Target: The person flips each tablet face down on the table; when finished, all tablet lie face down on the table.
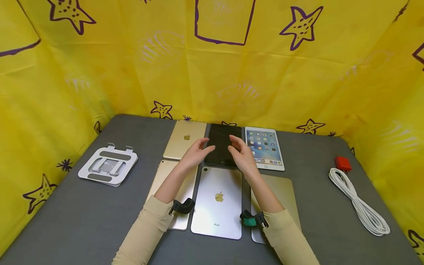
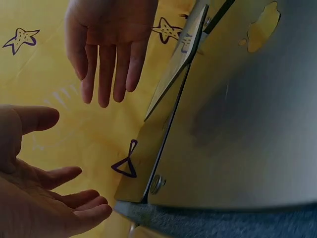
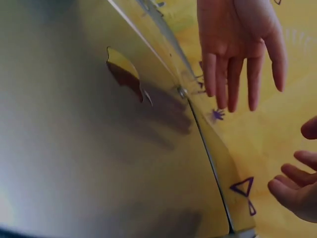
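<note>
My left hand (image 1: 195, 154) and right hand (image 1: 244, 157) are held over the black tablet (image 1: 221, 141), palms facing each other and fingers loosely bent. Neither holds anything. Beside the black tablet lie a gold tablet (image 1: 186, 141), back up, and a white tablet (image 1: 267, 147) showing app icons. The nearer row has a silver iPad (image 1: 216, 209), back up, between a gold tablet (image 1: 163, 173) under my left forearm and another gold one (image 1: 281, 189) under my right forearm. Both wrist views show the left hand (image 2: 39, 183) and right hand (image 3: 302, 191) apart, with bare space between.
A white folding stand (image 1: 109, 163) lies on the left of the grey table (image 1: 99, 221). On the right are a red charger plug (image 1: 342, 163) and a coiled white cable (image 1: 359, 202). Yellow cloth (image 1: 212, 81) with starfish drawings rises behind and at both sides.
</note>
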`<state>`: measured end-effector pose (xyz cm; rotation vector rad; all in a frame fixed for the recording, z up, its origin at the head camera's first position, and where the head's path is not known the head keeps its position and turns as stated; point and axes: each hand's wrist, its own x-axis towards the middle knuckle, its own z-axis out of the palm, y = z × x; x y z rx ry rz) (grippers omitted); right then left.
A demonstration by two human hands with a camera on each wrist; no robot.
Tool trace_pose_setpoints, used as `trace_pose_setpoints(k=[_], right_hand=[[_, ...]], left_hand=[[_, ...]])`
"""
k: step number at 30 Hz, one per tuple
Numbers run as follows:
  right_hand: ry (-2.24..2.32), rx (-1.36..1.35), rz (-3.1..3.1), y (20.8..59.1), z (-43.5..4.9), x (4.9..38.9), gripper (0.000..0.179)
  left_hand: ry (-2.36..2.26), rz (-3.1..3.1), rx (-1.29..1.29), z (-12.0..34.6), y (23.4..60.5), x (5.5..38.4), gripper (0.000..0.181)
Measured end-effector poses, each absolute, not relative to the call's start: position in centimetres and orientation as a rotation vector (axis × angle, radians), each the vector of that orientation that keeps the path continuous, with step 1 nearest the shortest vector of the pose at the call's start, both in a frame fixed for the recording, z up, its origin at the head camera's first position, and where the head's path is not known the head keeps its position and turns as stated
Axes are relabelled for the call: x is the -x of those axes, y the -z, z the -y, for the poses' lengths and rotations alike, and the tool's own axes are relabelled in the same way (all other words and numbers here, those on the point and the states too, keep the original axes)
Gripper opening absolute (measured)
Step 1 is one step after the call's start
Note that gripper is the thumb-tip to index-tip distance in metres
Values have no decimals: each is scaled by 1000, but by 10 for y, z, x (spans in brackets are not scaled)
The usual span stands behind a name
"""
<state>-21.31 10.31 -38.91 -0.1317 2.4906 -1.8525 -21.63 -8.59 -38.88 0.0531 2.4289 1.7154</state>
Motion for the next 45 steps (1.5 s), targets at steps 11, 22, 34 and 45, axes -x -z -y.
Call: trace_pose_setpoints(k=[11,22,34,45], right_hand=[[1504,97,-2445,399,-122,209,67],[1402,75,-2484,401,-127,207,77],[1429,83,-2452,406,-127,208,76],[1450,68,-2422,408,-129,207,75]], left_hand=[[-1728,-2244,19,82,399,214,77],[-1907,-2040,48,88,404,222,69],[-2148,-1773,138,101,409,227,59],[-2284,-1524,293,103,407,231,55]])
